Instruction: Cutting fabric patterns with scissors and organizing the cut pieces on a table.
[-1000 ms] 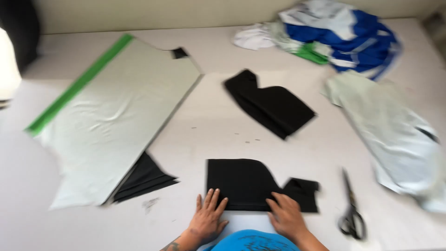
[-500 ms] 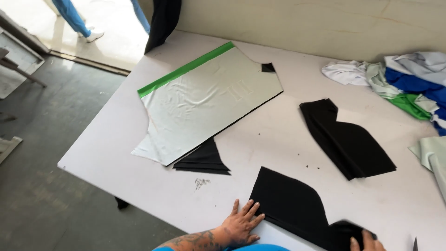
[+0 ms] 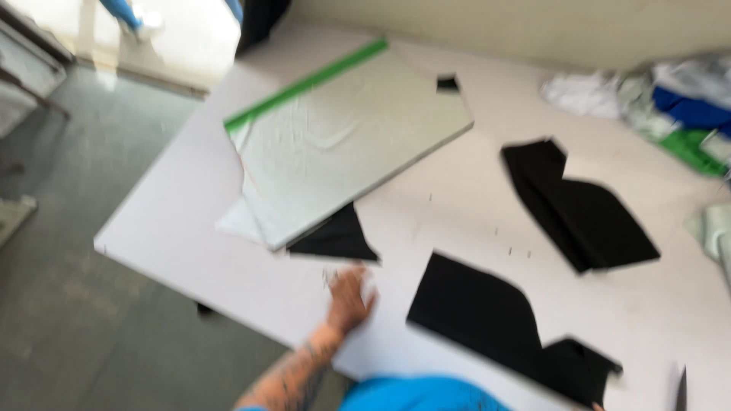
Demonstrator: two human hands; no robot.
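Blur smears the whole head view; the left hand (image 3: 350, 298) lies on the white surface (image 3: 190, 236), fingers pointing up and away from the person, and its grip looks loosely spread and empty, though the blur leaves that unsure; the tattooed forearm runs down from it toward the blue shirt (image 3: 415, 394) at the bottom edge. Just above the fingertips sits a small black triangle of fabric (image 3: 335, 237), half tucked under a large pale sheet with a green strip (image 3: 350, 144) along its far edge. Just to the right of the hand lies the near black fabric piece (image 3: 476, 316), flat on the surface, its lower right end reaching toward the bottom edge of the picture; the hand is beside it, not on it. The right hand is out of view. Farther right lies a second black fabric piece (image 3: 579, 209); a heap of white, blue and green cloth (image 3: 670, 106) fills the far right corner.
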